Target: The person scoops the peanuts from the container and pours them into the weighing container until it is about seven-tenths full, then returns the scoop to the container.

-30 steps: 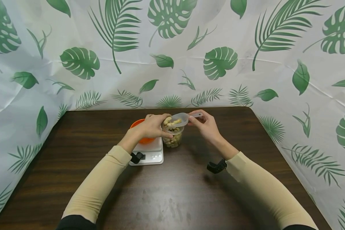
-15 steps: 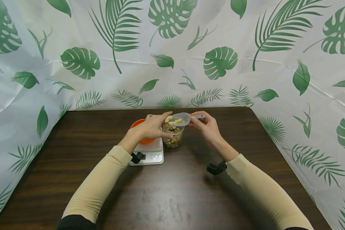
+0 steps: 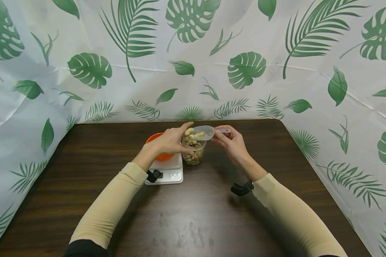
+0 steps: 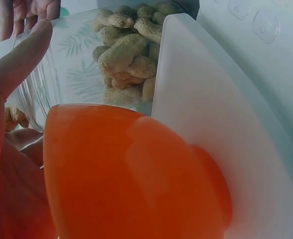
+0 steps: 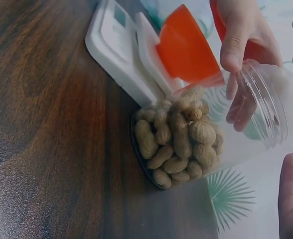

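Note:
A clear plastic jar (image 3: 193, 157), part filled with unshelled peanuts (image 5: 178, 144), stands right of the scale. My left hand (image 3: 168, 142) grips the jar round its neck, thumb on the near side and fingers behind. With thumb and fingers, my right hand (image 3: 232, 143) pinches the handle of a translucent scoop (image 3: 208, 132). The scoop lies level over the jar's mouth with a few peanuts in it. Beneath the left wrist, an orange bowl (image 4: 126, 174) rests on a white kitchen scale (image 3: 171, 176). The forearm hides part of both.
The dark wood table (image 3: 186, 217) ends at a patterned leaf curtain (image 3: 212, 64) close behind the jar. A black wrist device (image 3: 242, 187) hangs under the right wrist, and another black wrist device (image 3: 153, 176) overlaps the scale's front.
The scoop has shifted slightly right and levelled out over the jar mouth, with the right hand following. The left index finger has lifted a little. The jar, bowl and scale stay put.

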Tool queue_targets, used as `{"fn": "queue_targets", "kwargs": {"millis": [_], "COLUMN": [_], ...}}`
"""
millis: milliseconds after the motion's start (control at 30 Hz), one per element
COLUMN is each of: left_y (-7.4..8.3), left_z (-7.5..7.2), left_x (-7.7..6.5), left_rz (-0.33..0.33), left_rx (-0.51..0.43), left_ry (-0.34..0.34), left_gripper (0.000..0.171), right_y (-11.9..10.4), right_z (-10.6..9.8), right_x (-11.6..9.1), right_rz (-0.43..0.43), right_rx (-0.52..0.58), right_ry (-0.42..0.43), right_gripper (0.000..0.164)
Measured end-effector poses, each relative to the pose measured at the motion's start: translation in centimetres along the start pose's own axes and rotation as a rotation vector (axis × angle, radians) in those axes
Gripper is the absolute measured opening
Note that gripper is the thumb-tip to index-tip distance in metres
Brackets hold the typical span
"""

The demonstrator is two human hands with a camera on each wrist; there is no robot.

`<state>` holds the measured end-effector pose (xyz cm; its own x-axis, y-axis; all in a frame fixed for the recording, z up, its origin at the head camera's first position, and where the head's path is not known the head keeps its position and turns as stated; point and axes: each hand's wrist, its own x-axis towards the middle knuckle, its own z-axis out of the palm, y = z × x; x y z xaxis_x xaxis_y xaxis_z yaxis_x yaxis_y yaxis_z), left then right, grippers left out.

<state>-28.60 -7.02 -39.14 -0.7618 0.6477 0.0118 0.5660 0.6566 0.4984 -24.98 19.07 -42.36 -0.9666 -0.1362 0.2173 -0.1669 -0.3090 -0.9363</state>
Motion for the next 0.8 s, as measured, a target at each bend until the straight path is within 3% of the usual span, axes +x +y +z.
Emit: {"fn": "queue_targets", "kwargs": {"millis": [433, 800], "left_y": [-0.3, -1.2], "left_z": [0.0, -0.4], "left_x": [-0.3, -2.3], "left_rz": [-0.013, -0.083], "left_rx": [-0.021, 0.012], "left_ry": [0.022, 0.072], "left_gripper": [0.111, 0.109], "right_y": [0.3, -0.4], "right_z": [-0.3, -0.4], "right_x": [-0.1, 0.1], "right_rz": [0.022, 0.013], "right_rx": [0.055, 0.095], "right_ry": [0.012, 0.002], "right_gripper": [0.019, 0.013]}}
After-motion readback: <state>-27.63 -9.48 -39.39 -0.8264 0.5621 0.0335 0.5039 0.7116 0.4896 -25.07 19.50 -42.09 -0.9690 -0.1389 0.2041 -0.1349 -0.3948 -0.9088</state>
